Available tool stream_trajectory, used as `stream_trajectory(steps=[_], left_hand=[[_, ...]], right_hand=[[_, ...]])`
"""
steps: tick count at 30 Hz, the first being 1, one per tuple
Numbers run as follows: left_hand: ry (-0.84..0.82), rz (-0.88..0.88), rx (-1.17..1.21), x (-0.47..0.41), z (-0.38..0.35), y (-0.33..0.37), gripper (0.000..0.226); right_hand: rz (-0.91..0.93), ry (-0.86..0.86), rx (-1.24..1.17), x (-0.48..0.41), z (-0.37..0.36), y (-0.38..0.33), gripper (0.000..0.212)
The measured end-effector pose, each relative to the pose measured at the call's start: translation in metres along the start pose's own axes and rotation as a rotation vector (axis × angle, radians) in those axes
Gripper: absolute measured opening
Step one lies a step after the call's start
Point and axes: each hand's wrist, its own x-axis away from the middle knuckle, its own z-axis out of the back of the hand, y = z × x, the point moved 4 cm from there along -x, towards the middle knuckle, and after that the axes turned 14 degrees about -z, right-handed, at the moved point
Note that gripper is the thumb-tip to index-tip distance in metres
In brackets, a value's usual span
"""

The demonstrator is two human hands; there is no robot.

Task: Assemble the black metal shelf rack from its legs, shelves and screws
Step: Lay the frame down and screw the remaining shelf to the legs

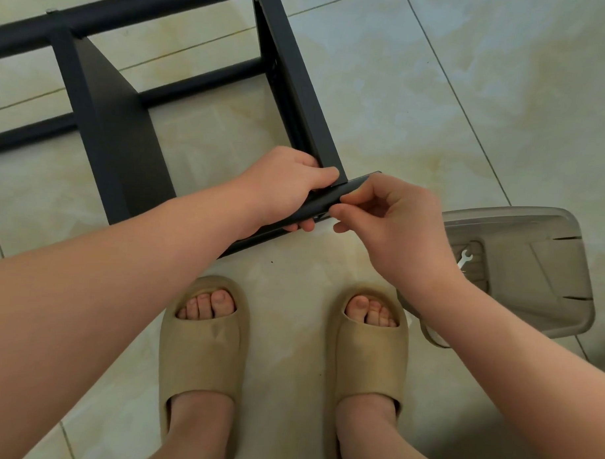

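Rack (pixel 122 137), head view: black frame lies on its side on the floor, partly built, two shelves already fixed between long rails. A loose leg (pixel 359 184) is laid across the corner of the nearer shelf (pixel 292 84), just ahead of the person's slippers (pixel 200 356). Left hand (pixel 289 187) is curled round that joint, clamping leg to shelf. Right hand (pixel 394 225) has thumb and forefinger pinching the leg's near edge; whether a screw sits between them is too small to tell. Risk, as I judge it: the leg is held by grip alone, so any slackening of the left hand would let the holes drift out of line, and a screw started crooked could cross-thread or drop and roll off. Floor (pixel 436 96) is pale glossy tile with thin grout lines. A grey plastic bin (pixel 539 272) lies beside the right forearm, with a small wrench (pixel 464 259) showing through it.
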Motion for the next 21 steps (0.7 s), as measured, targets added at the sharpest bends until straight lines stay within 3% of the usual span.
stream_trajectory(steps=[6, 21], left_hand=[[0.003, -0.004, 0.004, -0.0006, -0.0002, -0.0016, 0.030], [-0.002, -0.007, -0.021, -0.0006, 0.0003, -0.0001, 0.034]], right_hand=[[-0.028, -0.085, -0.090, 0.0006, 0.0037, 0.0042, 0.015], [-0.042, 0.019, -0.024, 0.0035, -0.0015, 0.0069, 0.017]])
